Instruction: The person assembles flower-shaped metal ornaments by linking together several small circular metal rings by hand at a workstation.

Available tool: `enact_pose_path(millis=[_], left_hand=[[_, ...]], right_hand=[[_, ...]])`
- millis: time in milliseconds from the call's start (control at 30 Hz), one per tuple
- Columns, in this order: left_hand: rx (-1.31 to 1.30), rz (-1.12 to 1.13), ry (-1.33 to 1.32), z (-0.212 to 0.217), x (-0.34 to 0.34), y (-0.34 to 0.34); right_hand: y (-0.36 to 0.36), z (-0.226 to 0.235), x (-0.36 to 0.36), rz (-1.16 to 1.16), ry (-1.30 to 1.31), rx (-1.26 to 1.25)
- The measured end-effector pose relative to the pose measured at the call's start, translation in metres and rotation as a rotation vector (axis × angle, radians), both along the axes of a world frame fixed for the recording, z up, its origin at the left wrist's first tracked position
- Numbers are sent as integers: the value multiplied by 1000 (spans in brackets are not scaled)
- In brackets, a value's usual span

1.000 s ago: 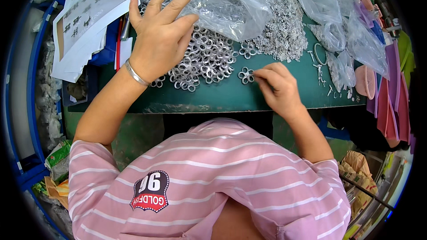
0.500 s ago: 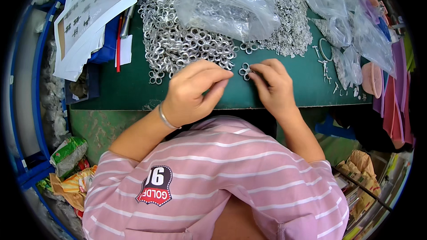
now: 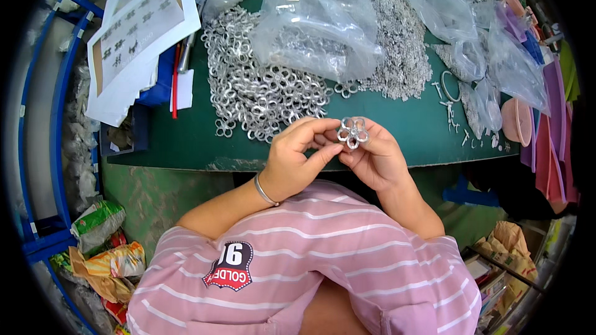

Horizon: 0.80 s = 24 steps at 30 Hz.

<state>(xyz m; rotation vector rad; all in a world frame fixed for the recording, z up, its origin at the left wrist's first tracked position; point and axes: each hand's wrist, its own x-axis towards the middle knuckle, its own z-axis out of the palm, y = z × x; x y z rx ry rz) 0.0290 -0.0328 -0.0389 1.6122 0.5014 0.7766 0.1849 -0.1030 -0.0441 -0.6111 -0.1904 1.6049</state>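
Observation:
A silvery flower-shaped metal piece point(image 3: 353, 133), with open ring petals, is held up in front of me near the table's front edge. My right hand point(image 3: 380, 156) is closed on its right side, thumb and fingers pinching it. At its left edge, the bent index finger and thumb of my left hand point(image 3: 299, 154) are closed against it; whether they also hold a small part is hidden. Beyond my hands lies a heap of similar ring-petalled metal pieces point(image 3: 267, 96) on the green table point(image 3: 186, 149). A couple of loose ones point(image 3: 346, 89) lie at the heap's right end.
A clear plastic bag point(image 3: 316, 25) lies over the heap, beside a pile of small grey metal parts point(image 3: 400, 49). Small loose parts and a ring point(image 3: 451, 87) are at the right, near a pink basket point(image 3: 516, 121). Printed sheets point(image 3: 143, 25) and a red pen point(image 3: 174, 95) are left.
My hands have come together and nearer to me. The right hand has lifted the flower-shaped piece off the tabletop area, and the left hand has moved right to meet it. The view has shifted slightly.

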Motion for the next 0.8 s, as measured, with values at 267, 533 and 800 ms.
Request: enact_pose_path(millis=[267,533,800], left_hand=[[-104,16,-12,-8,-6,-4],[-532,17,-78,4,-5,-5],[-810,-26,-94,4,-7,-3]], right_hand=[[-4,-6,-6,25,37,-48],[-5,-14,-7,44,33,-30],[-7,-10,-8,27,-6,-8]])
